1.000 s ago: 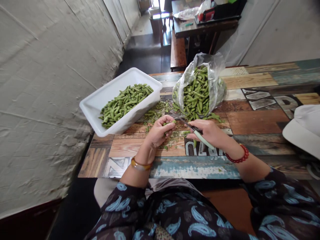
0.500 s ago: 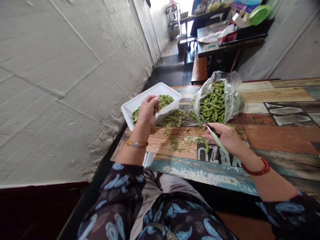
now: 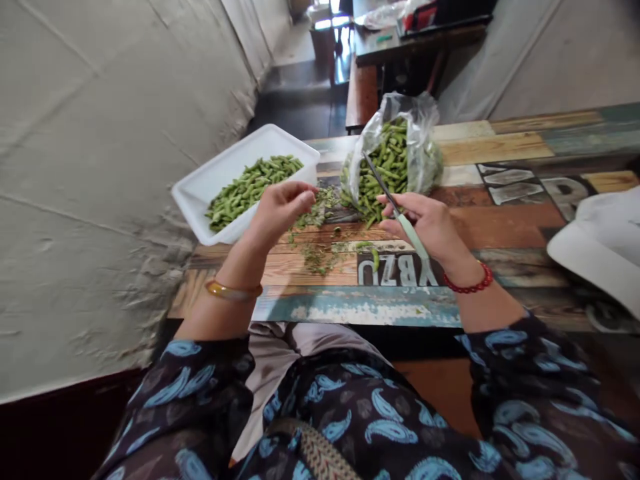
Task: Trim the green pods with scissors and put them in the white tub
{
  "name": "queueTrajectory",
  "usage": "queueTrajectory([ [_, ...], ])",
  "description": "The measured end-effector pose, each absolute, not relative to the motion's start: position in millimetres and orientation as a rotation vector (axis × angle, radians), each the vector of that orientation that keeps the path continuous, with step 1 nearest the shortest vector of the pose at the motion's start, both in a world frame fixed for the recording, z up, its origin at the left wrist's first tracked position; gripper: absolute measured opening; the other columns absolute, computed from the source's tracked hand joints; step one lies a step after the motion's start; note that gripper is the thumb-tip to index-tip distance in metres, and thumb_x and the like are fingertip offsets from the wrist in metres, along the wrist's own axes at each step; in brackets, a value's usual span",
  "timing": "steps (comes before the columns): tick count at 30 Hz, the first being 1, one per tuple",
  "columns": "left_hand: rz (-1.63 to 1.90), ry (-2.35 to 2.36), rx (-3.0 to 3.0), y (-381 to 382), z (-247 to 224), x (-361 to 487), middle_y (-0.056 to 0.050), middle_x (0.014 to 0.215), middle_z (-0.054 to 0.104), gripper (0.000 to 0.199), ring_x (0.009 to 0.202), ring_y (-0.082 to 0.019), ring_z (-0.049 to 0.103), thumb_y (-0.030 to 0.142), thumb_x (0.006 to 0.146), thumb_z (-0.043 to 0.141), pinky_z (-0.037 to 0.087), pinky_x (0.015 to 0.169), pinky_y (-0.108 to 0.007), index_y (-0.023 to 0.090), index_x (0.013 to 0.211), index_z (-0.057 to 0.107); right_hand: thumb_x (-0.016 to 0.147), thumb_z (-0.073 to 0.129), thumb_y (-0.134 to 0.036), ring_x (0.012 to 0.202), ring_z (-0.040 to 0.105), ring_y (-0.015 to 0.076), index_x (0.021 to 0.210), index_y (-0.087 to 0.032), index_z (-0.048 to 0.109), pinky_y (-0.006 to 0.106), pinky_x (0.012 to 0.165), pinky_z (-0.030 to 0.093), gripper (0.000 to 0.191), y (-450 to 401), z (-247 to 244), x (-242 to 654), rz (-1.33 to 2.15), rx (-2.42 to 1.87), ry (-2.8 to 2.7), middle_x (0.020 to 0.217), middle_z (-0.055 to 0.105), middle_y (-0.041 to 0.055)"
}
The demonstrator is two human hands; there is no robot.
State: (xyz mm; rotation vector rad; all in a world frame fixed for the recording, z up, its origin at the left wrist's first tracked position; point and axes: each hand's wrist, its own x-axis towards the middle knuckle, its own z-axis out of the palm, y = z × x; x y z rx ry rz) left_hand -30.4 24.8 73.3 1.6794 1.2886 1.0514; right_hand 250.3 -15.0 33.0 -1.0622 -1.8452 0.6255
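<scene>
My right hand [image 3: 425, 223] is closed around a pair of scissors [image 3: 400, 217] with a pale green handle; the dark blades point up and left, in front of the bag. My left hand [image 3: 283, 210] is beside the tub's near right rim, thumb and fingertips pinched together; whether anything is between them cannot be made out. Green soybean pods [image 3: 250, 187] lie in the white plastic tub [image 3: 197, 200]. More pods [image 3: 393, 157] fill an open clear plastic bag [image 3: 425, 137]. Leafy green trimmings [image 3: 320, 257] are scattered on the table between tub and bag.
Two loose pods [image 3: 375, 259] lie near the front of the patterned wood table [image 3: 505, 220]. A white object [image 3: 600, 240] is at the right edge. A rough white wall [image 3: 100, 220] runs along the left. Behind are a bench [image 3: 363, 97] and another table [image 3: 400, 47].
My left hand has moved from over the pods in the tub to its near right side. My right hand still holds the scissors. The view has tilted down and turned right, showing the white object.
</scene>
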Motion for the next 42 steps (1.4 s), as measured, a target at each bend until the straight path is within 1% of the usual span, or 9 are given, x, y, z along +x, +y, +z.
queueTrajectory([
  [5,0.662,1.248,2.169,3,32,14,-0.003,0.073,0.06,0.007,0.064,-0.014,0.052,0.02,0.078,0.067,0.041,0.064,-0.028,0.017,0.075,0.072,0.083,0.074,-0.047,0.08,0.067,0.0191,0.121,-0.018,0.071,0.032,0.07,0.057,0.047,-12,33,253,0.652,-1.125,-1.772,0.09,0.073,0.0052],
  [11,0.52,1.239,2.437,0,6,50,-0.007,0.081,0.057,0.007,0.081,-0.023,0.055,0.014,0.078,0.066,0.044,0.078,-0.036,0.017,0.072,0.067,0.082,0.074,-0.046,0.08,0.067,0.0196,0.118,-0.018,0.072,0.032,0.071,0.056,0.046,-11,31,250,0.622,-1.098,-1.764,0.091,0.072,0.0058],
  [15,0.585,1.181,2.294,5,3,53,-0.004,0.077,0.055,0.014,0.076,-0.019,0.053,0.005,0.071,0.065,0.043,0.074,-0.032,0.018,0.067,0.059,0.084,0.073,-0.047,0.081,0.067,0.0195,0.118,-0.019,0.071,0.032,0.073,0.056,0.044,-11,32,248,0.614,-1.109,-1.774,0.091,0.072,0.0053],
  [19,0.842,1.095,1.737,2,10,40,0.001,0.07,0.058,0.013,0.057,-0.01,0.046,0.02,0.079,0.067,0.038,0.057,-0.024,0.018,0.075,0.054,0.085,0.072,-0.045,0.08,0.066,0.0195,0.113,-0.018,0.071,0.033,0.074,0.055,0.039,-13,33,247,0.596,-1.1,-1.815,0.09,0.072,0.005],
  [23,0.936,0.967,1.192,-4,18,29,0.001,0.07,0.067,0.029,0.042,-0.005,0.045,0.037,0.079,0.073,0.033,0.042,-0.019,0.018,0.089,0.053,0.085,0.073,-0.042,0.082,0.068,0.0215,0.115,-0.019,0.07,0.036,0.079,0.056,0.037,-15,32,245,0.523,-1.1,-1.886,0.091,0.072,0.0058],
  [27,0.94,0.888,1.057,-5,19,26,-0.004,0.079,0.072,0.038,0.057,-0.01,0.064,0.037,0.071,0.081,0.049,0.052,-0.02,0.013,0.095,0.064,0.086,0.073,-0.04,0.089,0.068,0.0247,0.121,-0.019,0.065,0.04,0.085,0.056,0.042,-14,27,244,0.439,-1.116,-1.999,0.099,0.072,0.0087],
  [30,0.953,0.832,1.03,-2,20,26,-0.007,0.083,0.074,0.037,0.063,-0.011,0.068,0.037,0.073,0.081,0.054,0.058,-0.022,0.011,0.095,0.068,0.083,0.075,-0.044,0.094,0.066,0.027,0.123,-0.018,0.061,0.042,0.085,0.056,0.049,-12,24,245,0.42,-1.071,-2.127,0.106,0.067,0.0116],
  [35,0.946,0.83,1.057,5,23,25,-0.007,0.082,0.073,0.032,0.063,-0.012,0.067,0.035,0.073,0.082,0.055,0.06,-0.023,0.011,0.092,0.07,0.084,0.074,-0.045,0.094,0.064,0.0264,0.127,-0.021,0.057,0.042,0.083,0.056,0.052,-12,23,247,0.439,-1.087,-2.222,0.111,0.063,0.0121],
  [42,0.979,0.931,1.232,7,14,16,-0.002,0.073,0.066,0.027,0.058,-0.01,0.057,0.04,0.081,0.075,0.045,0.055,-0.022,0.014,0.081,0.071,0.085,0.074,-0.041,0.091,0.064,0.0256,0.129,-0.02,0.059,0.039,0.08,0.054,0.051,-14,20,246,0.487,-1.174,-2.297,0.11,0.062,0.0108],
])
